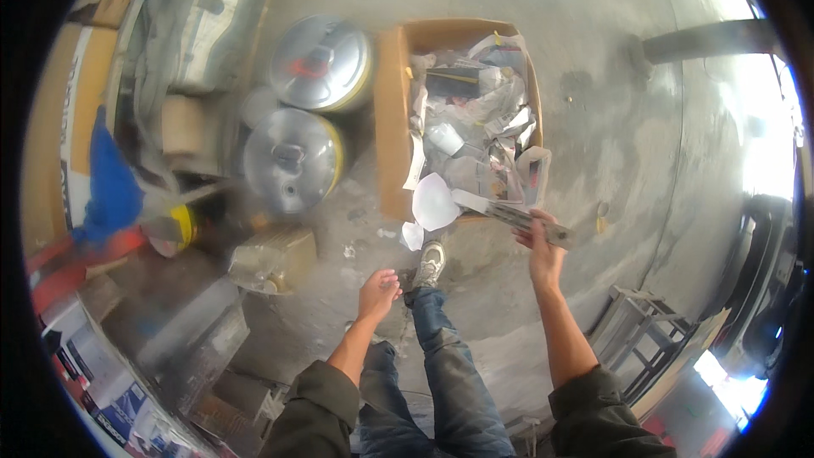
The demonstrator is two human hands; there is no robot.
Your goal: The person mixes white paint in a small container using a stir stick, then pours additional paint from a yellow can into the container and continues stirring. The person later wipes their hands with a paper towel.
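My right hand grips a long flat metal tool, like tongs or a scraper, whose pale end meets a white paper piece at the near edge of an open cardboard box. The box holds crumpled papers, plastic and other rubbish. A smaller white scrap hangs or lies just below, near my shoe. My left hand is lower left of the box, touching neither it nor the paper, with curled fingers; what they hold, if anything, I cannot make out.
Two round metal-lidded drums stand left of the box. A wrapped carton, a blue cloth and stacked boxes fill the left side. A dark pipe juts at upper right; a metal step frame stands lower right.
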